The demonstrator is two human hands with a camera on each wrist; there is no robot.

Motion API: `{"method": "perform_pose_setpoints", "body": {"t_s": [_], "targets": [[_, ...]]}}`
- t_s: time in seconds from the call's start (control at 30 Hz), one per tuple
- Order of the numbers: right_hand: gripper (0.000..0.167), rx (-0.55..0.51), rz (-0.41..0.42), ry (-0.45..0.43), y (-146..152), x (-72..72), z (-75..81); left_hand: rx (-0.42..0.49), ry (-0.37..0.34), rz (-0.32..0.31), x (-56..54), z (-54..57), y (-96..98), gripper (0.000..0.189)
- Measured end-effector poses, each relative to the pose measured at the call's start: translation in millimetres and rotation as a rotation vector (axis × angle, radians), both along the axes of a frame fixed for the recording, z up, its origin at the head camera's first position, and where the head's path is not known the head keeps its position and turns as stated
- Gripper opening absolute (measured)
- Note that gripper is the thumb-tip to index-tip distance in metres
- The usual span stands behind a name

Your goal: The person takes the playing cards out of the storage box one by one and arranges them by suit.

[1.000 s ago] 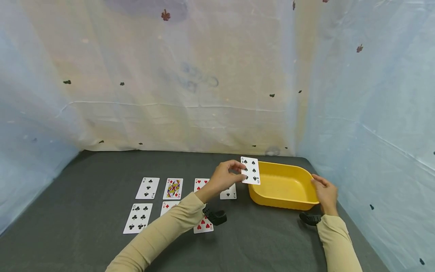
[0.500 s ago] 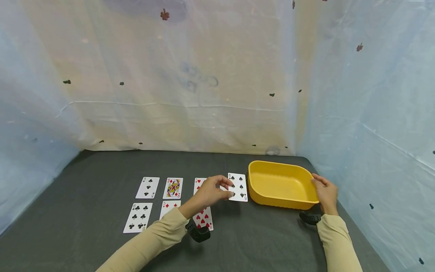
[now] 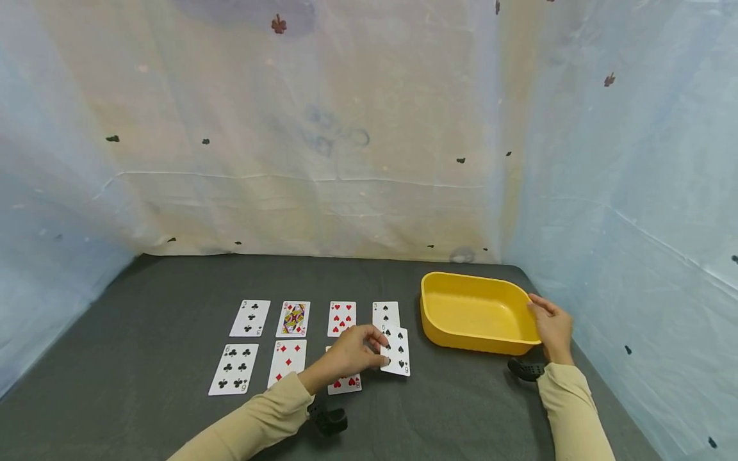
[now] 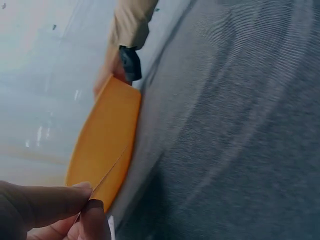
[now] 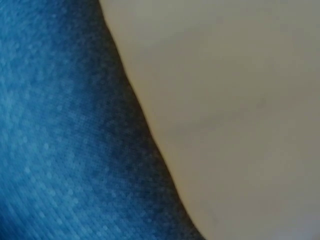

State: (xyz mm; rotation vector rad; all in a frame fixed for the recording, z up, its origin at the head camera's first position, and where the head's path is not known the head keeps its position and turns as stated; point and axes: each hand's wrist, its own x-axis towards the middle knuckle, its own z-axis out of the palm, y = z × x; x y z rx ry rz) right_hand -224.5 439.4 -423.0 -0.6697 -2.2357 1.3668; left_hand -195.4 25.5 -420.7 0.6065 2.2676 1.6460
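My left hand (image 3: 356,352) pinches a six of spades (image 3: 395,351) between thumb and fingers, just in front of the three of spades (image 3: 385,314), overlapping its lower part in the head view. In the left wrist view the pinched card (image 4: 111,171) shows nearly edge-on. Under the left hand lies a red hearts card (image 3: 346,384), partly hidden. At the right, my right hand (image 3: 553,326) grips the rim of a yellow tub (image 3: 478,342), thumb at the edge; its other fingers are largely hidden. The right wrist view is a blur of pale and blue surfaces, with no hand visible.
Face up on the dark cloth (image 3: 144,397) lie a three of clubs (image 3: 250,318), a red-indexed face card (image 3: 293,319), a seven of hearts (image 3: 343,315), a six of clubs (image 3: 233,369) and a five of diamonds (image 3: 288,358). Pale sheeting (image 3: 323,211) hangs behind and on both sides.
My left hand has carried the six of spades from the tub's left rim leftward and toward me, uncovering the three of spades. The right hand and tub stay put.
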Motion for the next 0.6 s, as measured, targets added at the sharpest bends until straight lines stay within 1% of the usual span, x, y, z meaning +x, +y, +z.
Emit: {"method": "perform_pose_setpoints", "body": {"t_s": [0.1, 0.2, 0.4, 0.47, 0.6], "targets": [[0.040, 0.000, -0.004, -0.008, -1.2, 0.4, 1.2, -0.015, 0.018, -0.004, 1.9, -4.5, -1.2, 0.023], [0.040, -0.003, -0.009, -0.009, -1.5, 1.2, 1.4, -0.032, 0.055, -0.010, 2.3, -8.7, -1.3, 0.023], [0.040, 0.009, -0.010, -0.009, -1.9, 1.4, 0.0, -0.093, 0.132, 0.001, 2.3, -14.6, -0.7, 0.023], [0.040, 0.012, -0.010, -0.012, -1.6, 1.1, -0.5, -0.117, 0.160, 0.000, 2.1, -15.9, -0.3, 0.024], [0.040, 0.017, -0.009, -0.012, -1.3, 1.4, -0.1, -0.172, 0.237, -0.016, 1.0, -18.3, 1.2, 0.026]]}}
